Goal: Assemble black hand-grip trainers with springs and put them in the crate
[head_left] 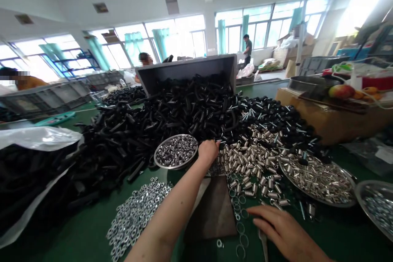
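Observation:
My left hand (208, 151) reaches forward between a metal bowl of small shiny metal parts (177, 151) and a pile of coil springs (250, 159). Its fingers are curled in; whatever they may hold is hidden. My right hand (281, 229) is low on the right, fingers stretched out, with the fingertips beside a column of thin metal rings (240, 227). A slim metal tool (263, 242) lies partly beneath this hand. Between the hands is a dark flat plate (213, 213). Hex nuts (138, 213) are heaped left of my left forearm.
Black curved tubes (184, 110) spill from a tipped grey crate (187, 71). Black parts with screws (276, 118) lie behind the springs. Metal bowls of pins (319, 180) and fasteners (379, 206) stand right. A cardboard box (325, 118) is beyond; other people are farther back.

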`<state>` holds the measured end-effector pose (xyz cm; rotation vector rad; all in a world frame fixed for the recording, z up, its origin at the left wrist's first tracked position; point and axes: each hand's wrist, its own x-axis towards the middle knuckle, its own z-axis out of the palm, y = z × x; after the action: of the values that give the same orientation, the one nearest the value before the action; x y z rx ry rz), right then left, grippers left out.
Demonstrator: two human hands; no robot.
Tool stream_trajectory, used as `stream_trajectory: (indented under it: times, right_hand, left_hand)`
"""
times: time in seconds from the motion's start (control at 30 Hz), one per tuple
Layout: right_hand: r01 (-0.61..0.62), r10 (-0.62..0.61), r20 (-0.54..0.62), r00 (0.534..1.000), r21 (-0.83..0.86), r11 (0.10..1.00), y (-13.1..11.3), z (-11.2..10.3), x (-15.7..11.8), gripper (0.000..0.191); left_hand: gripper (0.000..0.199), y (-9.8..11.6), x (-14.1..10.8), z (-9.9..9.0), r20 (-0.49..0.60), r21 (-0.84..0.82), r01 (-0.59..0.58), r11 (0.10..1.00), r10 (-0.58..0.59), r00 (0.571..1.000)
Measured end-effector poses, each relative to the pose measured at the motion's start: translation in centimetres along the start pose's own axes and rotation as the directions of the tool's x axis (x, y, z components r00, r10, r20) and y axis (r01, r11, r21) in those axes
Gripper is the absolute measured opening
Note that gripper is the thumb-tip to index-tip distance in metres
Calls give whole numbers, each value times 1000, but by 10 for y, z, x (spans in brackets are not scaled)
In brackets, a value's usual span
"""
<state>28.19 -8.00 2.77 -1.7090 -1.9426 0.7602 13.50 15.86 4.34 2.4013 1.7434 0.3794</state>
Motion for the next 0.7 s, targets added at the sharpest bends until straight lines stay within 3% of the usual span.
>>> stream_trajectory:
  times: [0.17, 0.23, 0.27, 0.33, 0.4, 0.53, 0.63, 0.7]
  right_hand:
    - [-6, 3, -111, 994, -34, 999, 15, -10, -1, 31]
    - [-30, 16, -162, 987, -85, 996, 21, -10, 2, 29]
    - [-42, 19, -181, 983, -120, 992, 23, -9, 5, 28]
    - [-53, 11, -191, 982, -214, 975, 25, -4, 14, 26]
    - [-50, -7, -170, 985, -329, 943, 25, 3, 25, 25]
    - [-67, 26, -86, 996, -511, 857, 24, 15, 48, 16]
    - [-68, 62, -29, 998, -540, 839, 27, 17, 57, 12]
    - [-112, 92, -65, 994, -499, 859, 29, 15, 59, 13]
  left_hand:
    - [36, 3, -10, -15, -1, -186, -37, 982, 38, 999]
    - [23, 0, -27, -22, 25, -407, -41, 912, 57, 998]
    - [20, -2, -40, -26, 42, -569, -25, 822, 60, 997]
    - [24, -8, -71, -34, 84, -858, 49, 512, 45, 995]
    - [33, -20, -106, -41, 147, -960, 143, 240, -3, 989]
    - [33, -60, -168, -50, 297, -955, 297, -18, -102, 949]
    - [27, -102, -205, -50, 311, -950, 298, -91, -279, 908]
    - [25, -128, -226, -46, 248, -963, 270, -9, -424, 871]
